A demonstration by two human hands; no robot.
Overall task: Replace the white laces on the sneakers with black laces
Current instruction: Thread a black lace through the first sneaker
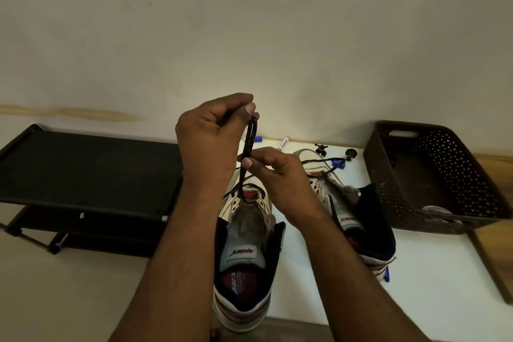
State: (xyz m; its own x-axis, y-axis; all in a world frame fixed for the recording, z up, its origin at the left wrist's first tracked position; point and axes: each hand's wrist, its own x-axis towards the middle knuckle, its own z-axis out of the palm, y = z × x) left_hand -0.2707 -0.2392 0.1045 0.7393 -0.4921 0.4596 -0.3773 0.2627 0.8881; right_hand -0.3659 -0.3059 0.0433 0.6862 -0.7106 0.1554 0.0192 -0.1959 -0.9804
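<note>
Two white sneakers stand on a white table (433, 280), heels towards me. A black lace (249, 139) rises in two strands from the front eyelets of the left sneaker (244, 253). My left hand (213, 141) pinches the upper ends of both strands above the shoe. Lower down, my right hand (274, 172) pinches the same strands just over the toe. The right sneaker (344, 203) has a black lace lying loose across its front, partly hidden by my right forearm.
A brown perforated basket (433, 175) with something white inside stands at the right. A black shoe rack (88, 175) is at the left, against the wall. Small blue caps (258, 139), black clips (350, 153) and a white tube (284, 143) lie at the table's far edge.
</note>
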